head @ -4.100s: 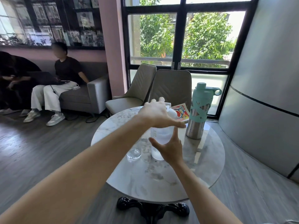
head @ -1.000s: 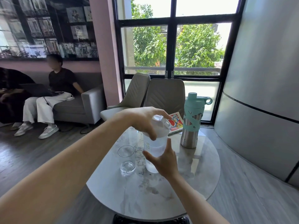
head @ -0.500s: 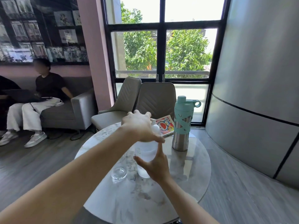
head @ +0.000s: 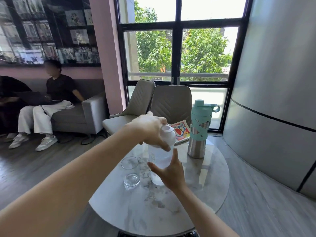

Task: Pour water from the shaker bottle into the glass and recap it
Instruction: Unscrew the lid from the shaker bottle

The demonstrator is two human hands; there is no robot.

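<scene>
Step in hand looks like cap work on the shaker bottle [head: 159, 159], which stands upright on the round marble counter [head: 213, 178], just right of the glass [head: 130, 171]. Left hand [head: 150, 130] has its grip closed over the white lid [head: 168, 135]; right hand [head: 171, 175] wraps the lower body, steadying it. Whether the lid is loosening or tightening, cannot tell. Glass holds only a little water at the bottom (pour likely still ahead). Next move calls for twisting the lid against a firm hold. Bottle is translucent white, partly filled.
</scene>
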